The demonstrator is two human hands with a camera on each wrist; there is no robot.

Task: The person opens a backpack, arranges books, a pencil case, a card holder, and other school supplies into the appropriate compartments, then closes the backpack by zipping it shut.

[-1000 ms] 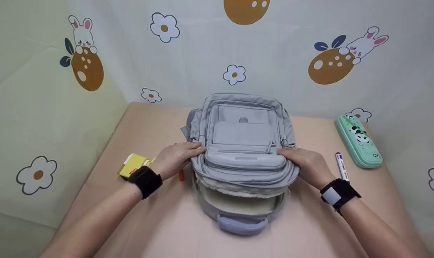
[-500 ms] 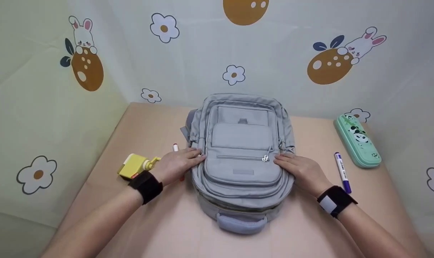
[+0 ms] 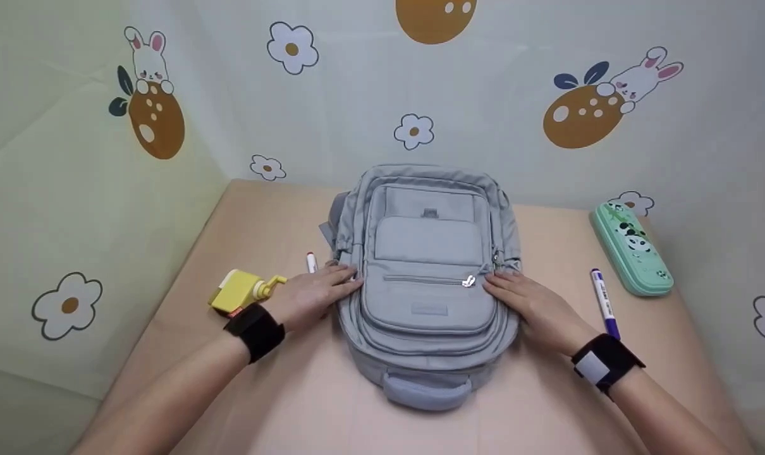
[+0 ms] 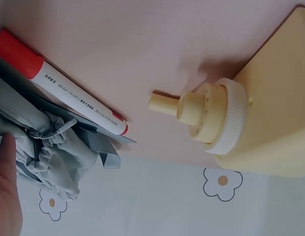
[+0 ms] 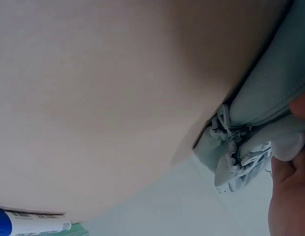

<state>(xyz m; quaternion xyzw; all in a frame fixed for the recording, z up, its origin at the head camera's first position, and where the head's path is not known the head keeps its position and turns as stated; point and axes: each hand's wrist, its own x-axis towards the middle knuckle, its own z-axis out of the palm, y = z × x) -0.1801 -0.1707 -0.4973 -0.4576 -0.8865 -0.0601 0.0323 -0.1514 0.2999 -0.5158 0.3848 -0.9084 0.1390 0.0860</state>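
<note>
A grey backpack (image 3: 428, 246) lies front side up on the table, its padded top handle (image 3: 427, 390) pointing toward me. The large front flap lies down over the main compartment, and its inside is hidden. My left hand (image 3: 310, 294) rests on the bag's left side, fingers extended onto the edge of the front. On the opposite side my right hand (image 3: 540, 306) touches the bag in the same way. Part of a finger (image 4: 5, 187) shows against the grey fabric in the left wrist view. Near the right hand's fingers, the right wrist view shows gathered side-pocket fabric (image 5: 241, 162).
Left of the bag lie a yellow pump bottle (image 3: 237, 292) and a red-capped marker (image 4: 76, 96). On the right are a blue-capped marker (image 3: 604, 303) and a mint pencil case (image 3: 632, 249) with pandas. A patterned cloth wall (image 3: 351, 95) stands behind the table.
The backpack's raised front flap has come down toward me, covering the gap above the handle. Both hands have moved slightly with it, staying at the bag's sides.
</note>
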